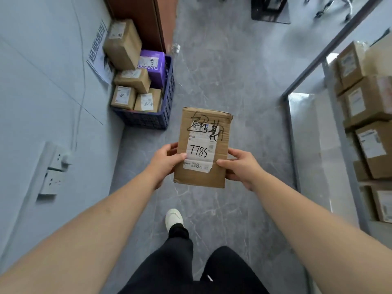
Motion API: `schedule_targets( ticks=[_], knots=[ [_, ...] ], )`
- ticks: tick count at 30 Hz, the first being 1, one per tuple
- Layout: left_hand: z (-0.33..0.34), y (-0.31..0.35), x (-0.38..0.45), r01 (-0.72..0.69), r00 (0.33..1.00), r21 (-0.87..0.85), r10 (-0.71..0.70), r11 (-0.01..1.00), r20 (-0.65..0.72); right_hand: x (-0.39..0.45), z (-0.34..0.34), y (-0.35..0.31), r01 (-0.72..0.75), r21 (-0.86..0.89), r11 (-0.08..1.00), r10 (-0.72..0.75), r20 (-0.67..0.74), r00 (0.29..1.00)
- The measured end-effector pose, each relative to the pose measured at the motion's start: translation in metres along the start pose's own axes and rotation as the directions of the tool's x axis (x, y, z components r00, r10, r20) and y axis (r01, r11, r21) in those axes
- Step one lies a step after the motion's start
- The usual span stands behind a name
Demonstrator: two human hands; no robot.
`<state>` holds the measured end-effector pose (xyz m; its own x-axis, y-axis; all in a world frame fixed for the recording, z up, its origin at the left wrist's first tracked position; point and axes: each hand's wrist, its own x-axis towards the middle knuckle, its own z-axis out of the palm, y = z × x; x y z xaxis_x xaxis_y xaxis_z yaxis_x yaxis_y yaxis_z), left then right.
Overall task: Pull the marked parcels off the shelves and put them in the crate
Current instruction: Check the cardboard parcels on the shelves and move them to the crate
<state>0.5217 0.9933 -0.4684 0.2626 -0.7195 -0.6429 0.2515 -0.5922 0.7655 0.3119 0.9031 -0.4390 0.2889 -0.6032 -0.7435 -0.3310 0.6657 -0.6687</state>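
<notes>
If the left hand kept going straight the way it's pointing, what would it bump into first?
The left hand already grips the cardboard parcel, so that comes first. Its fingers point right, toward the right hand on the other edge.

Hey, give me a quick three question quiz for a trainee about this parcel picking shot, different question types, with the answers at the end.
1. True or false: the cardboard parcel marked 7786 already lies in the blue crate.
2. Which hands grip the parcel? A) left hand only B) right hand only C) both
3. Fill in: one box in the crate is not brown but ____.

Key:
1. False; it is held in the air above the floor, apart from the crate.
2. C; the left hand and right hand hold its side edges.
3. Purple; the purple box sits at the crate's far end.
</notes>
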Motion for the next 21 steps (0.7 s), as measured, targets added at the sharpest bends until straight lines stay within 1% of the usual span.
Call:
schedule_targets(
  ticks=[2, 6, 10, 15, 18, 19, 20, 21],
  knots=[
    [-0.038, 0.018, 0.018, -0.006, 1.0, 0.002, 0.006, 1.0, -0.01, 0.023, 0.034, -0.023, 0.003, -0.007, 1.0, -0.003, 0.012, 1.0],
    [-0.087, 0.052, 0.05, -0.023, 0.999, 0.008, 0.024, 1.0, -0.034, 0.057, 0.079, -0.066, 0.006, -0.01, 1.0, -0.006, 0.006, 1.0],
    [-0.116, 0.082, 0.086, -0.037, 0.998, 0.014, 0.038, 0.999, -0.059, 0.097, 0.103, -0.106, 0.011, -0.052, 0.999, -0.011, 0.011, 1.0],
    [-0.143, 0.122, 0.149, -0.043, 0.991, 0.035, 0.047, 0.998, -0.122, 0.166, 0.126, -0.16, 0.033, -0.083, 0.996, -0.032, 0.019, 0.999],
    [-0.158, 0.151, 0.195, -0.005, 0.986, 0.012, 0.007, 1.0, -0.165, 0.211, 0.141, -0.197, 0.03, -0.1, 0.995, -0.028, 0.024, 0.999],
    [-0.157, 0.153, 0.197, -0.006, 0.984, 0.012, 0.008, 1.0, -0.176, 0.212, 0.143, -0.2, 0.03, -0.112, 0.993, -0.028, 0.016, 0.999],
    [-0.175, 0.178, 0.24, 0.018, 0.982, 0.008, -0.016, 1.0, -0.188, 0.255, 0.156, -0.228, -0.005, -0.113, 0.994, 0.005, 0.004, 1.0],
    [-0.174, 0.18, 0.243, 0.035, 0.981, 0.023, -0.03, 0.999, -0.189, 0.257, 0.157, -0.229, -0.028, -0.12, 0.992, 0.028, -0.001, 1.0]
  ],
)
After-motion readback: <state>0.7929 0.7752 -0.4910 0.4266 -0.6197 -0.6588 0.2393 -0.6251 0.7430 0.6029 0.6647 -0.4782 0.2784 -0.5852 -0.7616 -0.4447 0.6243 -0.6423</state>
